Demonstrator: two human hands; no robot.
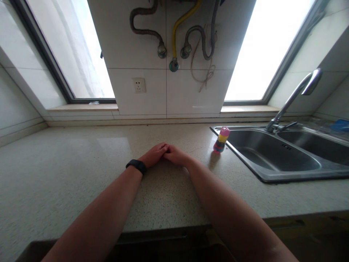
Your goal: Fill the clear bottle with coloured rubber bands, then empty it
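Observation:
My left hand and my right hand rest together on the speckled pale countertop, touching at the fingers. Both look closed, with the fingers drawn together; part of the fingers is hidden where the hands meet, and no object shows in them. A dark band circles my left wrist. To the right of my right hand, apart from it, a small container with a pink top, a yellow middle and a dark and red lower part stands on the counter beside the sink.
On the right is a steel double-basin sink with a tall faucet. Pipes, including a yellow hose, and a socket are on the tiled wall ahead. Something blue lies beyond the sink at far right.

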